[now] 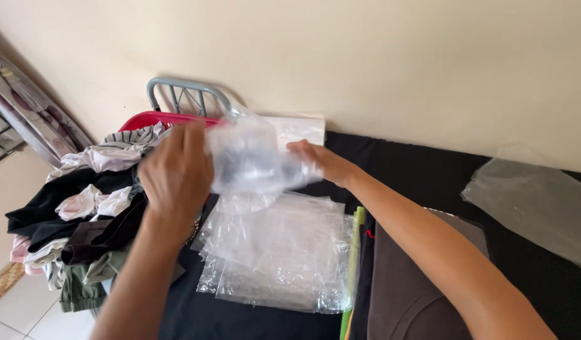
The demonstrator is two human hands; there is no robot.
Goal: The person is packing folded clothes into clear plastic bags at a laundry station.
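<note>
The person holds 1 clear plastic bag (256, 157) up above the black-covered table (422, 170), near its far edge by the wall. The left hand (176, 171) is closed on the bag's left side, its back turned to the camera, so the fingertips are hidden. The right hand (318, 160) pinches the bag's right edge, the fingers partly veiled by the film.

Directly below the raised bag lies a stack of flat clear bags (278, 252), spread loosely on the black cloth toward the near edge. At the table's left edge a heap of clothes (82, 214) in black, white, pink and olive hangs over the side, with a red basket (158, 118) and a grey metal frame (186, 91) behind it. Just right of the stack rests a folded brown garment (410, 283) with a green strip (353, 252) along its left border. Another sheet of clear plastic (536, 201) lies well apart, at the right edge.

The bag looks crumpled and clinging to itself. To open it well, each hand would best grip 1 layer only at the mouth and slide the 2 layers against each other, keeping the film off the stack so no second bag lifts with it.
</note>
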